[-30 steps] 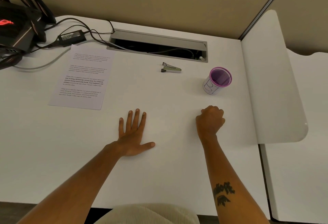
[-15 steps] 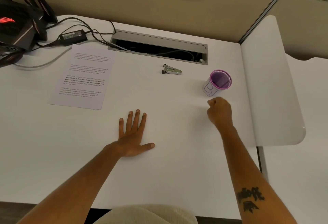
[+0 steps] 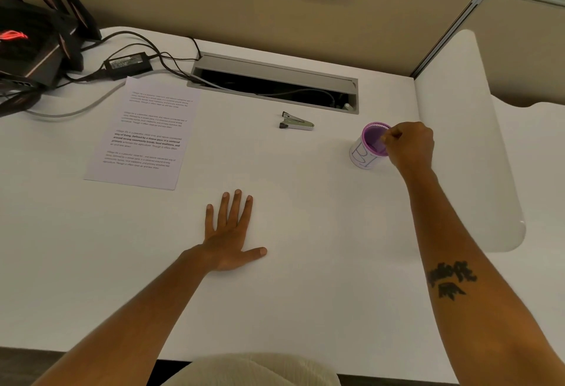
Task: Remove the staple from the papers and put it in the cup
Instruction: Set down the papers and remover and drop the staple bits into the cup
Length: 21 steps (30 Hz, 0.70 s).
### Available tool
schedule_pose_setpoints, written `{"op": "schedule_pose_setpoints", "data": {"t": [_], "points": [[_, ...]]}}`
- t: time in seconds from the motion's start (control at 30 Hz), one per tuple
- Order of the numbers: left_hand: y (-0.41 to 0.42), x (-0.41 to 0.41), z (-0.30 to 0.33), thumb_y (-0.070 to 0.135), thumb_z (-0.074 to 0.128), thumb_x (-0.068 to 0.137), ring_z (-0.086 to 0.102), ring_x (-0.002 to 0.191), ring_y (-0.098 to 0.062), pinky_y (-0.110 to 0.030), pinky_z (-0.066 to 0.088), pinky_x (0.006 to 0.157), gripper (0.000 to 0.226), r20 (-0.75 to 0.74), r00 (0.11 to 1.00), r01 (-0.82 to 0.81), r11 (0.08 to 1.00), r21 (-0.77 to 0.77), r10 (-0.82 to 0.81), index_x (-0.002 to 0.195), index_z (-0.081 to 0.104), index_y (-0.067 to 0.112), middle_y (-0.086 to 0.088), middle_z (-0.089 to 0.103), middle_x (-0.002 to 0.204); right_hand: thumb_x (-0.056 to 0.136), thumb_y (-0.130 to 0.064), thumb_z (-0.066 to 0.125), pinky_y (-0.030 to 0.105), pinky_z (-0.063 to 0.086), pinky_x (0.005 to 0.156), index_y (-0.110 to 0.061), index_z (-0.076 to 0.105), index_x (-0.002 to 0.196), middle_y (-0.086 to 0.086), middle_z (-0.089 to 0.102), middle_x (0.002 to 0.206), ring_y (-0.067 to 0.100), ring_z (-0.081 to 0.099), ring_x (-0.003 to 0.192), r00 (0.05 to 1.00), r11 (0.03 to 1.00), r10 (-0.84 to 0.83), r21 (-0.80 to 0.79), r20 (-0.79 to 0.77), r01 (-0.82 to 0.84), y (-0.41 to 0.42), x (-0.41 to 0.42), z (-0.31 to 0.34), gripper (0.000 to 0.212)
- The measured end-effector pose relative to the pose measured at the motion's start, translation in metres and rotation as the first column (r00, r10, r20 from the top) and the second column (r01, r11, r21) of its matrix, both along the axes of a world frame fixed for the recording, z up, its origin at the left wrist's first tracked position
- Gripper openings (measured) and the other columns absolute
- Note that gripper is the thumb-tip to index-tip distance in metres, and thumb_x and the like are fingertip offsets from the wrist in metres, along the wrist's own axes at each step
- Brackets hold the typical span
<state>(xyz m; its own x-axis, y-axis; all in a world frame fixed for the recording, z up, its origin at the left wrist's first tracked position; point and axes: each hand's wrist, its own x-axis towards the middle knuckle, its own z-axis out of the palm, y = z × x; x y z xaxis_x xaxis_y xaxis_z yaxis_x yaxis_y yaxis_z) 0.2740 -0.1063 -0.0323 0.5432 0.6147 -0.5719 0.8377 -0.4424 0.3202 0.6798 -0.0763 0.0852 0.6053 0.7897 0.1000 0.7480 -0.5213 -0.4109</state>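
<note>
Right hand (image 3: 408,145) curled over cup (image 3: 368,147); left hand (image 3: 229,238) flat on desk (image 3: 305,294)

One cup (image 3: 368,147), one staple remover (image 3: 296,123)

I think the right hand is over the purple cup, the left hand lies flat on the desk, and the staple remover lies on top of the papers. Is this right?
Not quite. In the head view, the staple remover lies on the bare desk, apart from the papers, between them and the purple cup. The rest holds: the right hand is over the cup and the left hand lies flat.
</note>
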Motion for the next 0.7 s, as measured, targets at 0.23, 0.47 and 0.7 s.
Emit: {"op": "schedule_pose_setpoints", "data": {"t": [0.23,0.47,0.7], "points": [[0.000,0.001,0.003,0.085,0.044,0.087,-0.051,0.145,-0.030,-0.059,-0.027,0.120,0.124,-0.012,1.000,0.002,1.000,0.003,-0.002,0.153,-0.042,0.025,-0.003,-0.056,0.157,0.089,-0.002,0.070,0.036,0.060,0.080,-0.004,0.081,0.096,0.014,0.080,0.098,0.031,0.074,0.091,1.000,0.998,-0.003,0.070,0.021,0.002,-0.005,0.001,0.002,0.013],[-0.001,0.002,0.005,0.084,0.043,0.088,-0.049,0.146,-0.031,-0.060,-0.026,0.121,0.123,-0.015,1.000,0.003,1.000,0.009,-0.003,0.154,-0.041,0.023,-0.005,-0.054,0.158,0.089,-0.001,0.070,0.037,0.062,0.079,-0.002,0.081,0.093,0.015,0.080,0.095,0.032,0.075,0.087,0.999,0.993,0.014,0.115,0.038,-0.019,-0.013,0.001,0.005,0.012],[-0.003,0.000,0.005,0.084,0.044,0.088,-0.050,0.145,-0.030,-0.060,-0.027,0.120,0.124,0.023,1.000,-0.012,1.000,0.015,0.012,0.154,-0.041,0.023,-0.005,-0.054,0.158,0.085,0.003,0.064,0.027,0.051,0.070,-0.002,0.079,0.087,0.015,0.079,0.087,0.032,0.073,0.079,0.999,0.989,-0.023,0.149,0.049,0.016,-0.028,-0.006,0.007,0.016]]}}
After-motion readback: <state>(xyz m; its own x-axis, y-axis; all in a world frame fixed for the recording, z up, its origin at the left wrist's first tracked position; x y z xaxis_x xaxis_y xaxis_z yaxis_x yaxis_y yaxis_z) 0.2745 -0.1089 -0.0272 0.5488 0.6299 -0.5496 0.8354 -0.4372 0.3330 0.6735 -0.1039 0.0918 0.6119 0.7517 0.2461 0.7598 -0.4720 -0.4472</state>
